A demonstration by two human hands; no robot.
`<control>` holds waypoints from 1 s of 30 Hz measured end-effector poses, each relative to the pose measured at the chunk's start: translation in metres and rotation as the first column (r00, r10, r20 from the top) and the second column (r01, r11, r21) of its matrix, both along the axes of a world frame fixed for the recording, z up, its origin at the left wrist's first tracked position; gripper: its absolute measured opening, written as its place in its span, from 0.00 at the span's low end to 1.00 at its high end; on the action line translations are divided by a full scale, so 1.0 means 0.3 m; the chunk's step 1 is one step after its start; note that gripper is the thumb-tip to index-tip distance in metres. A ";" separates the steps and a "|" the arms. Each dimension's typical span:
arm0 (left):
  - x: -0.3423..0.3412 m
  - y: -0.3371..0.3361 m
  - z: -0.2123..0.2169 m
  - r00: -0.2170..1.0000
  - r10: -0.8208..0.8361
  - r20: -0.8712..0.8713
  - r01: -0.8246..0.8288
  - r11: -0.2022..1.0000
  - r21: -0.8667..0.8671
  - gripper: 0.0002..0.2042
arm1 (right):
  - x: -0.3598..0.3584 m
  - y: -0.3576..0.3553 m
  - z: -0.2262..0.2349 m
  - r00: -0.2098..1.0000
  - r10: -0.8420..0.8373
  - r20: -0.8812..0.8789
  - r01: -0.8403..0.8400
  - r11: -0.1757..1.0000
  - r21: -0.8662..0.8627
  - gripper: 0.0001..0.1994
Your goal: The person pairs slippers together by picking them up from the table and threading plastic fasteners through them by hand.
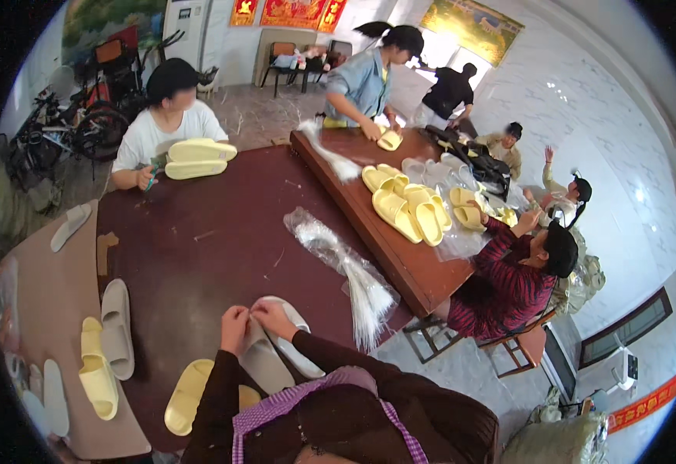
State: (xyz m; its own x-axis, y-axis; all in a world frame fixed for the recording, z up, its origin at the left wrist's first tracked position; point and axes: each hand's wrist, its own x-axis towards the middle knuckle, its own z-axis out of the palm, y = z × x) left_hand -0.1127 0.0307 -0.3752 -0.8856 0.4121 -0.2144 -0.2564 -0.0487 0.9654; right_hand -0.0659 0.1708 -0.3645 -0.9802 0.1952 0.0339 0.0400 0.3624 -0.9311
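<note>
Grey slippers (267, 363): here's the pair, side by side at the near edge of the bench (199, 263), smooth, long and rounded, the left one a warmer grey, the right one paler.
Left hand (235, 328): fingers curled narrow at the pair's far ends; whether they're gripping, I can't tell.
Right hand (274, 319): right alongside, fingers bent in too, grip equally unreadable.
Yellow slipper (187, 398): lying to their left.
White strands (369, 305): fanning out beyond, rightward.
</note>
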 end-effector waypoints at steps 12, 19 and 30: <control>-0.037 0.022 -0.036 0.997 -0.044 0.057 0.035 0.988 0.151 0.07 | -0.008 0.014 0.037 0.999 -0.054 -0.006 0.054 0.996 0.070 0.07; -0.034 0.005 -0.041 0.974 -0.062 0.216 0.012 0.975 0.223 0.07 | -0.007 -0.009 0.035 0.988 -0.043 0.149 0.064 0.988 -0.138 0.06; -0.012 -0.002 -0.011 0.970 -0.061 0.237 0.015 0.981 0.192 0.07 | -0.003 -0.018 0.032 0.984 -0.044 0.175 0.072 0.985 -0.158 0.06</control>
